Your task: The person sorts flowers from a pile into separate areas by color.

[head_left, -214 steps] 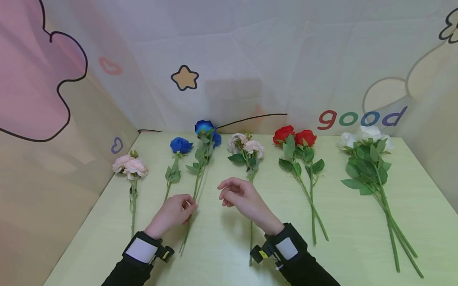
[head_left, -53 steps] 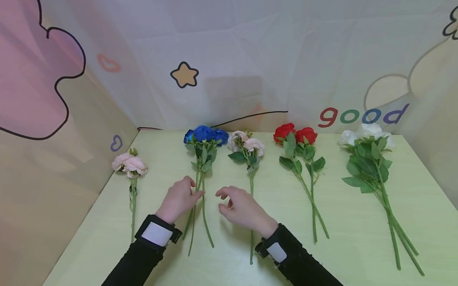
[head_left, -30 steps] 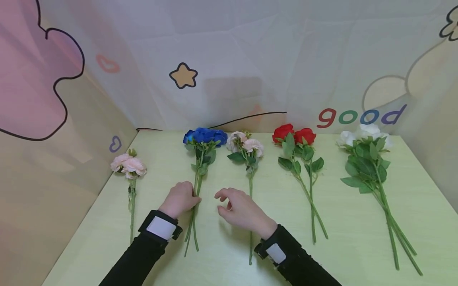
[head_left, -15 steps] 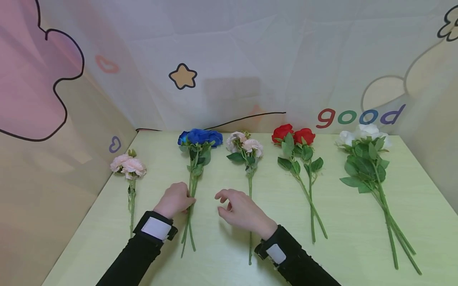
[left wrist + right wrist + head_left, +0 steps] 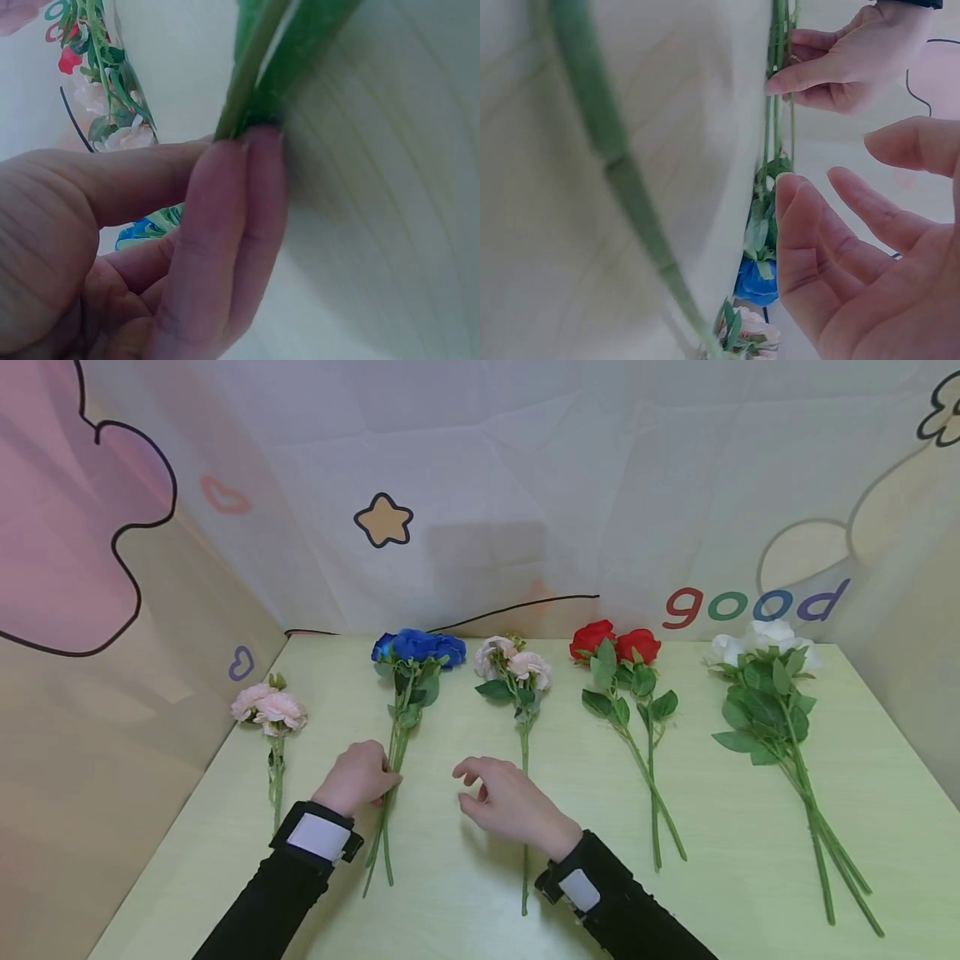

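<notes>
My left hand (image 5: pixel 358 774) pinches the green stems (image 5: pixel 255 67) of a bunch of blue roses (image 5: pixel 416 646) between thumb and fingertips. The stems lie close together at the grip and spread a little below it; the blooms point to the back of the table. My right hand (image 5: pixel 513 802) is held over the stem of the middle pale pink flowers (image 5: pixel 531 668), fingers loosely bent and holding nothing. In the right wrist view that pink flower's stem (image 5: pixel 634 195) runs close to the camera, apart from the right hand's fingers (image 5: pixel 799 225).
Another pale pink flower spray (image 5: pixel 279 710) lies at the table's left edge. Two red roses (image 5: pixel 639 646) with crossed stems lie right of centre, and several white roses (image 5: pixel 772 639) further right. A printed cloth (image 5: pixel 480 468) hangs behind the table (image 5: pixel 585 893).
The blue roses, earlier lying apart, are now one bunch with stems drawn together. Over the last second my left hand has shifted them slightly left. My right hand has barely moved.
</notes>
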{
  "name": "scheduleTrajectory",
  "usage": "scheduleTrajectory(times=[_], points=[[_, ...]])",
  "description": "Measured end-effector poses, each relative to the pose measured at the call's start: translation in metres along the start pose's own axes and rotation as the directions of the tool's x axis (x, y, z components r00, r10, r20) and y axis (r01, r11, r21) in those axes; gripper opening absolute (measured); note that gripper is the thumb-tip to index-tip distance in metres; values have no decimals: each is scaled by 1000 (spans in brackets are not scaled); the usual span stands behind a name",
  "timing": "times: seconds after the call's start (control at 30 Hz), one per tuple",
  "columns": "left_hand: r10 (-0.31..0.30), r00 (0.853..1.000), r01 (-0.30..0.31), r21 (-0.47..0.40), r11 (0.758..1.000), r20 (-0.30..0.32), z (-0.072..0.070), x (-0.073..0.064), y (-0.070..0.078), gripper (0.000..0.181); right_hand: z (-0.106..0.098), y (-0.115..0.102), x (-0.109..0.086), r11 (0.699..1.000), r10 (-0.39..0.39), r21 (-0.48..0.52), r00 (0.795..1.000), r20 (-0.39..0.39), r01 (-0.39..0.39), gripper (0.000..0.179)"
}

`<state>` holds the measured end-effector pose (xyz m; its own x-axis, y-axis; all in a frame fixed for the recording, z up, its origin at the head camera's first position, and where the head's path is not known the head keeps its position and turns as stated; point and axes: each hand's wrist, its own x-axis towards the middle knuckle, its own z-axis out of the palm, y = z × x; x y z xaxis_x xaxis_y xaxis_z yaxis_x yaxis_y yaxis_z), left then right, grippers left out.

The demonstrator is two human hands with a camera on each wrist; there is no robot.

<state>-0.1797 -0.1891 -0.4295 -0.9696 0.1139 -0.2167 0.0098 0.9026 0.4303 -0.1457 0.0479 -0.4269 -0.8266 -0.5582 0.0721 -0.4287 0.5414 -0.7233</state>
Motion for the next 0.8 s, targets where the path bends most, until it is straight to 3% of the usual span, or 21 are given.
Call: scheduleTrajectory(times=[0.37, 0.5, 0.67, 0.8], points=[[0, 1000, 0, 4, 1000, -15, 1, 2, -3, 25, -7, 6, -5, 999, 43, 16, 999, -1, -43, 30], [-5, 1000, 5, 3, 1000, -18, 0, 1, -2, 24, -11, 10, -10, 998, 71, 3, 997, -41, -71, 29], [-4, 1000, 4, 5, 1000, -25, -1, 0, -1, 24, -16, 20, -15, 990, 94, -88, 984, -153, -108, 26], [-5, 1000, 5, 1, 1000, -24, -2, -1, -1, 25, -20, 31, -19, 969, 147, -172, 976, -163, -174, 24]])
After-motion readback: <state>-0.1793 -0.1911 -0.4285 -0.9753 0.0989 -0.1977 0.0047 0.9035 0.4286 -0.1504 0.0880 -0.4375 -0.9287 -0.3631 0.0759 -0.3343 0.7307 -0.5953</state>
